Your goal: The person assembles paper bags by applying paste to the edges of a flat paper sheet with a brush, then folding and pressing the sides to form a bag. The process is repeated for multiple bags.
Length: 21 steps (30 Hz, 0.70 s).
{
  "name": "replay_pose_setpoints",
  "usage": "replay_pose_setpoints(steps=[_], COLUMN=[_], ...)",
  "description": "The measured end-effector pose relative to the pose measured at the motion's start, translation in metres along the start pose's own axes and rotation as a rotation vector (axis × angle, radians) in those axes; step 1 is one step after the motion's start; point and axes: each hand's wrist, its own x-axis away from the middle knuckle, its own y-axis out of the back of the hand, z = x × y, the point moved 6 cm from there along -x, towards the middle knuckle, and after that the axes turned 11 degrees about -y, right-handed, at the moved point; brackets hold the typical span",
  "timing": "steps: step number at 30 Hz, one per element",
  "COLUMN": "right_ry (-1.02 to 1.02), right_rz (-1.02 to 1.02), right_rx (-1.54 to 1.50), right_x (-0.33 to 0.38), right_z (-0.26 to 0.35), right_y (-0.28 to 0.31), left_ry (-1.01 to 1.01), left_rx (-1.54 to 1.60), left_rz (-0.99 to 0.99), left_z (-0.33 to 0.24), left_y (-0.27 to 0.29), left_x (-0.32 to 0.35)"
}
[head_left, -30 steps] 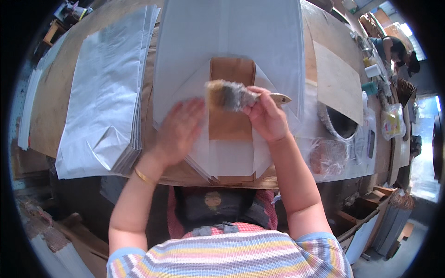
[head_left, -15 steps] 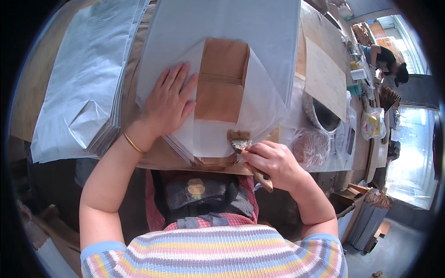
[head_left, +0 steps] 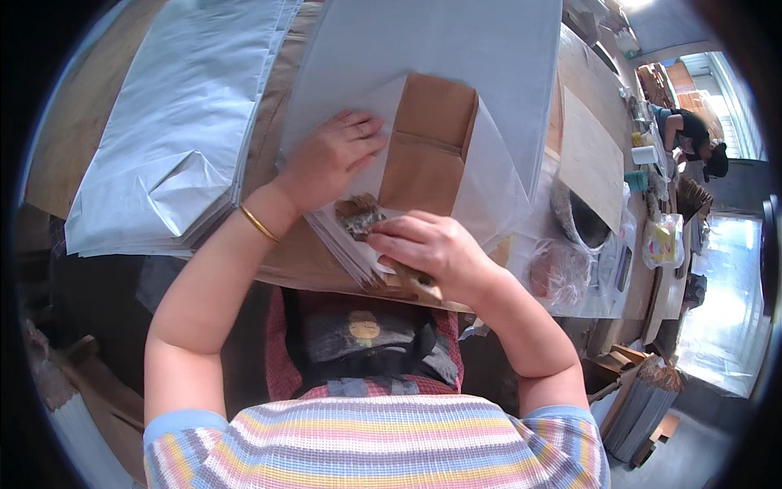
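In front of me lies a stack of white paper bags (head_left: 440, 41), the top one's near end folded open into a brown inner panel (head_left: 423, 171) with white pointed flaps. My left hand (head_left: 336, 156) rests on the left flap, its fingers stretched towards the brown panel and holding nothing. My right hand (head_left: 436, 253) grips a flat paste brush (head_left: 358, 213) by its wooden handle. The bristles touch the white near flap, at its left side below my left hand. Part of the handle is hidden by my fingers.
Another stack of white bags (head_left: 183, 106) lies to the left. On the right are a board (head_left: 590, 155) over a dark, crusted round container (head_left: 574, 216), and crumpled clear plastic (head_left: 562, 265). Farther right, another person (head_left: 692, 134) bends over the table. Bundled stacks (head_left: 648, 407) stand below.
My right hand has swept the brush leftwards across the near flap. My left hand has stayed on the left flap, its fingers drawn a little closer together. The whole view has shifted slightly.
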Motion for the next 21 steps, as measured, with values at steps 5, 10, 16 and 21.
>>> replay_pose_setpoints(steps=[5,10,16,21], right_ry=[-0.079,-0.155,-0.305,-0.242], right_rz=[0.154,0.121,-0.174,0.000], right_rx=[-0.043,-0.126,0.241,-0.254], right_x=[0.030,0.065,0.087,0.078], right_z=[0.006,0.014,0.008,0.008], right_y=[-0.011,0.008,0.033,0.007], left_ry=[-0.064,-0.047,-0.053,-0.030], left_rx=[-0.163,-0.199,-0.254,-0.267], left_rz=[-0.023,-0.002,0.036,0.062], left_z=[-0.010,-0.010,-0.013,-0.015], left_y=[0.001,-0.005,-0.002,-0.006], left_x=[-0.002,0.000,-0.002,-0.011])
